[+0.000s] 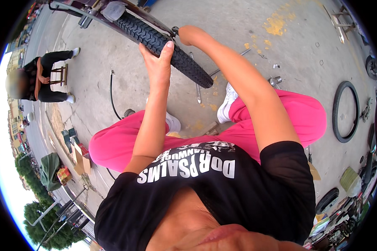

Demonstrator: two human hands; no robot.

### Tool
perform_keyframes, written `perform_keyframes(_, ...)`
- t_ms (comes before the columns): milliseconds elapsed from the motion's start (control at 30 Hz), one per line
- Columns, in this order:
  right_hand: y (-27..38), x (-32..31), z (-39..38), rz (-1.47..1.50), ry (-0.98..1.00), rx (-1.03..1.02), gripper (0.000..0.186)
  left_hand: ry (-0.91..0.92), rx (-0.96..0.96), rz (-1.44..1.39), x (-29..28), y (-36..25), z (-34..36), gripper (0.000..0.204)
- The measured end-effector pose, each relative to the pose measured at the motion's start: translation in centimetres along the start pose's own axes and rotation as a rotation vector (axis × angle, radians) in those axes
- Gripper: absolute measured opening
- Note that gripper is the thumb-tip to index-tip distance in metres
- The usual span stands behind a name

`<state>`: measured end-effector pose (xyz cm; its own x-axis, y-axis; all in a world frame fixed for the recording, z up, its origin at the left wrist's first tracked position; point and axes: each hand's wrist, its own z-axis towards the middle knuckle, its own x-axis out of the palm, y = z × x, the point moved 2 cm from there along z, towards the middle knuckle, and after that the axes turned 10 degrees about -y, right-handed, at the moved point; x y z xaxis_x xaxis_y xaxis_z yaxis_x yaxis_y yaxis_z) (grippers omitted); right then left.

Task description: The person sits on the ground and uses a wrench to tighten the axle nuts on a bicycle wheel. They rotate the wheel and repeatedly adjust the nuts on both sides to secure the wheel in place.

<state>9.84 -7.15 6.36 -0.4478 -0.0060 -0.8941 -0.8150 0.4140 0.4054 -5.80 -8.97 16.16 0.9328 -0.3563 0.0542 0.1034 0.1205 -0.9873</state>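
A black knobby tyre [188,69] on a bike wheel slants down from the upper left, between the purplish frame bars. My left hand [157,62] grips this tyre, its thumb on the tread and the other fingers mostly out of sight round the side. Beyond the wheel's right side, my right hand [192,35] is closed next to a small dark metal part [175,30] near the frame's end. Its fingertips are hidden, so what it holds cannot be made out. Under the tyre a metal wrench [198,93] lies on the concrete.
A thin black hose [111,94] lies to the left. At the right are a metal tool [275,80] by my knee and a loose tyre [336,115]. A person [42,77] sits on a stool at far left. A cardboard box [80,158] stands behind my left knee.
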Motion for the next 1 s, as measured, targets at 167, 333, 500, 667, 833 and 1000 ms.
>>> perform_keyframes(167, 0.5, 0.1, -1.1, 0.091, -0.142, 0.049, 0.025, 0.005, 0.018, 0.035, -0.7, 0.6, 0.2, 0.066)
perform_keyframes(333, 0.8, 0.9, -2.5, 0.132, -0.289, 0.096, 0.025, 0.024, 0.001, 0.029, -1.1, 1.2, 0.2, 0.067)
perform_keyframes(500, 1.1, -0.6, -4.3, 0.203, 0.214, 0.204, 0.019, 0.058, -0.057, 0.006, -1.2, 1.6, 0.5, 0.065)
perform_keyframes(667, -0.9, 0.5, -5.5, 0.367, 0.109, 0.133, 0.024, 0.091, -0.073, -0.04, -1.2, 2.0, 0.4, 0.062)
perform_keyframes(833, -4.2, 5.4, -5.2, 0.351, -0.272, -0.139, 0.025, 0.099, -0.111, -0.022, -1.1, 1.7, 0.0, 0.066)
perform_keyframes(1000, -6.8, 11.6, -2.1, 0.372, -0.278, 0.003, 0.027, 0.091, -0.141, 0.003, -1.1, 1.7, 0.0, 0.068)
